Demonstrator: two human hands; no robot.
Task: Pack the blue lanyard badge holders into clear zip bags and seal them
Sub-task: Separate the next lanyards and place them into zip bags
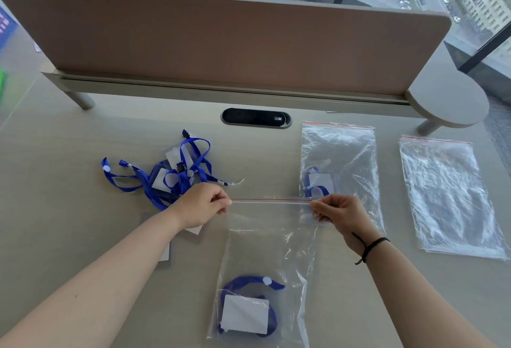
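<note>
A clear zip bag [272,248] with a red-lined top hangs in front of me. My left hand [200,205] pinches its left top corner and my right hand [341,213] pinches its right top corner, so the zip strip is stretched taut between them. At the bag's bottom lies a blue lanyard badge holder [247,310] with a white card. A tangled pile of blue lanyard badge holders [171,173] lies on the desk to the left, partly behind my left hand. Another bag [338,159] at the back right holds one lanyard holder [318,184].
A stack of unfilled zip bags [448,195] lies at the far right. A brown divider panel [221,40] closes off the back of the desk, with a dark cable slot [255,117] before it. Loose card sleeves [167,253] lie under my left forearm.
</note>
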